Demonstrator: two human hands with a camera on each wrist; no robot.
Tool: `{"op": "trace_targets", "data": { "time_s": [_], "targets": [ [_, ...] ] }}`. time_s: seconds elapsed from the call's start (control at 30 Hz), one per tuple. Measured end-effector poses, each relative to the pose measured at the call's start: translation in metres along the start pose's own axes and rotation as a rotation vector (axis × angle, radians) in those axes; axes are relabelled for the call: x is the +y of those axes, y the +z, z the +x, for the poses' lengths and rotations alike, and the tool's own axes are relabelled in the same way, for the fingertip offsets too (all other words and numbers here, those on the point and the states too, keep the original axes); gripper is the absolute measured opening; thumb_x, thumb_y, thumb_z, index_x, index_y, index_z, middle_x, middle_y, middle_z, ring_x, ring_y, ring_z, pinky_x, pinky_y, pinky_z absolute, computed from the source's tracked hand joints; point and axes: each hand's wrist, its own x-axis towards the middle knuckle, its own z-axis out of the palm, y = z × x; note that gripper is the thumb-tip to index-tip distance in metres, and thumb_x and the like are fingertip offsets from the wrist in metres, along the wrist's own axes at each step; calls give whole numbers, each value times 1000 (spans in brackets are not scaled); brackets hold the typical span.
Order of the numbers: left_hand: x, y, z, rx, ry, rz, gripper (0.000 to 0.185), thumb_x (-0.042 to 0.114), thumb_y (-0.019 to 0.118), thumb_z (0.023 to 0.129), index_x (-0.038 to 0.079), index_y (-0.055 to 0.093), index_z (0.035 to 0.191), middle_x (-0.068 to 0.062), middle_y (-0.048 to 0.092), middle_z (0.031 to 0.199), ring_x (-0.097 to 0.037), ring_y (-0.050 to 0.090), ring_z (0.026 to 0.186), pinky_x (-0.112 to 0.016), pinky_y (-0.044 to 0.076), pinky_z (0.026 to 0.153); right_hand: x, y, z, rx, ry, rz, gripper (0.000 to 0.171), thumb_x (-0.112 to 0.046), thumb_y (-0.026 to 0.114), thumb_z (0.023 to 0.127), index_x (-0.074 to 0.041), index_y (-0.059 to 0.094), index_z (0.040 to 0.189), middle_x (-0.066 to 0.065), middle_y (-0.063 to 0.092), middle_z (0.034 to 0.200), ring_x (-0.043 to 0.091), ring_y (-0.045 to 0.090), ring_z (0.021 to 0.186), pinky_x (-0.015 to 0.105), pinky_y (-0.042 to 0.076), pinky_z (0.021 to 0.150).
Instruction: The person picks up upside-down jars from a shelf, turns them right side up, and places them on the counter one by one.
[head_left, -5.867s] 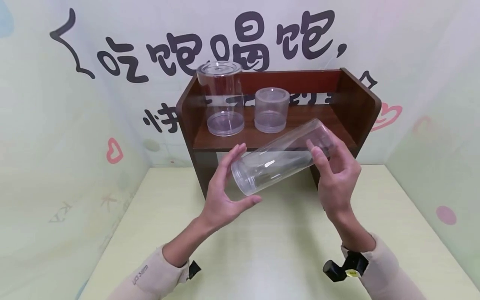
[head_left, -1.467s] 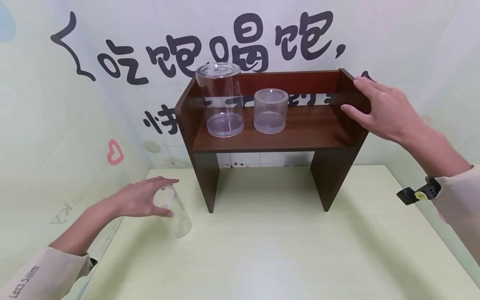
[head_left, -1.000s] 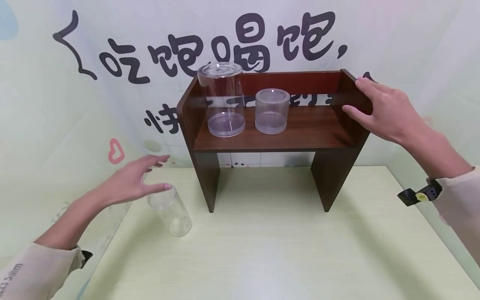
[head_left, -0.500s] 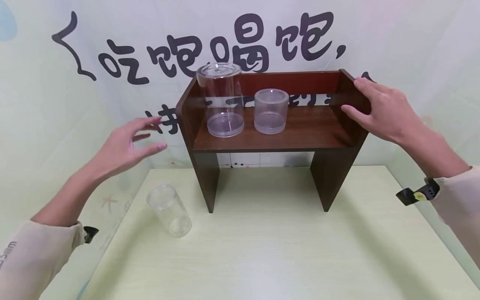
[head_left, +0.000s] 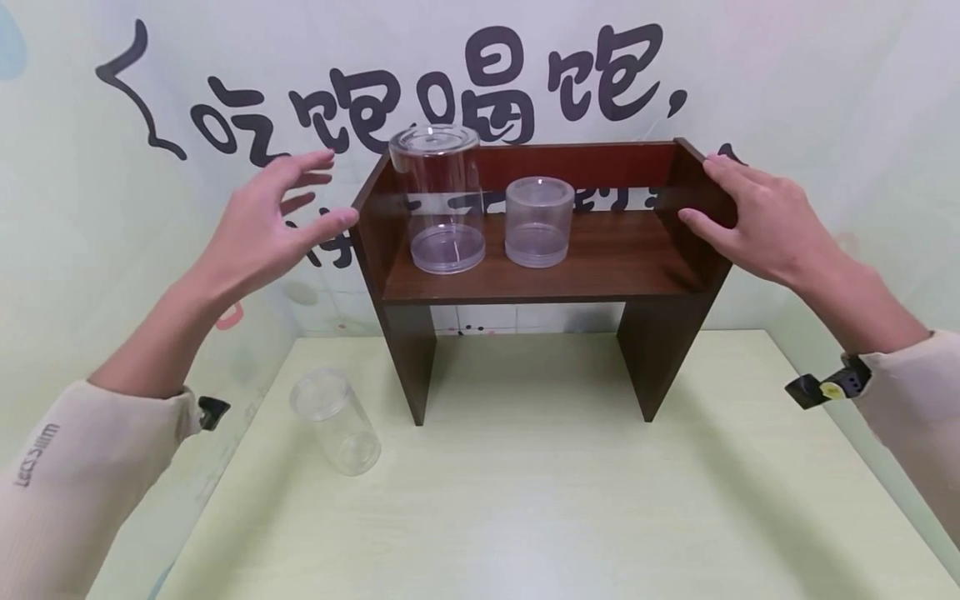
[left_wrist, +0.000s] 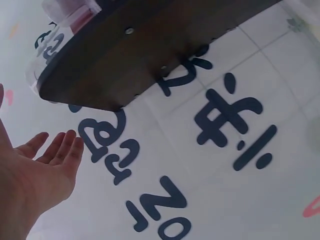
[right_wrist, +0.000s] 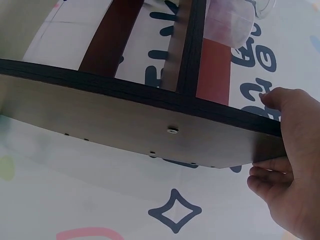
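Note:
My right hand [head_left: 776, 221] grips the upper right side panel of a dark brown wooden desktop shelf [head_left: 630, 254], thumb on the inner side and fingers outside. In the right wrist view those fingers [right_wrist: 270, 180] bend against the panel's outer face. My left hand [head_left: 258, 229] is held up beside the shelf's left panel, fingers spread and holding nothing; its thumb tip is near the panel edge, and the left wrist view shows it apart from the wood. On the shelf board stand a large clear plastic jar [head_left: 437, 187] and a shorter clear jar [head_left: 537, 223].
A slim clear jar [head_left: 337, 421] stands on the pale table [head_left: 517, 500], left of the shelf's left leg. Behind is a printed cloth wall [head_left: 225, 50] with black characters. Dark cameras sit on both sleeve cuffs.
The slim jar, held in both hands at first, now stands on the table at left. My left hand let go and rose to the shelf's left side; my right hand went to the right panel.

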Motion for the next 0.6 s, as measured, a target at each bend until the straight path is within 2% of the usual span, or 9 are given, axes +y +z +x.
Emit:
{"op": "trace_targets", "data": {
  "time_s": [0.1,0.27,0.4,0.6],
  "targets": [
    [8,1,11,5,13,7,79,39,75,97,17,40,164,-7,47,163,-26,46,149,-44,37,125,-1,0,0,-5,3,-1,65,-29,66,103,3,47,156,29,47,158,56,48,141,66,37,118],
    [20,5,29,-9,-4,36,87,45,75,96,18,34,167,-9,43,166,-26,41,152,-46,35,126,-1,0,1,-7,5,-1,65,-29,66,104,3,46,156,30,47,158,56,47,141,66,36,119],
    [31,10,42,-47,-17,75,93,51,75,94,18,30,168,-8,36,170,-29,38,155,-49,34,126,-1,0,1,-3,5,1,64,-29,66,104,3,47,156,30,47,157,56,48,140,65,36,119],
    [46,21,59,-105,11,170,97,56,73,94,17,26,169,-5,29,174,-31,36,155,-53,31,127,-1,0,0,2,9,4,64,-27,67,103,3,47,156,31,48,156,57,49,139,66,38,117]
  ]
}}
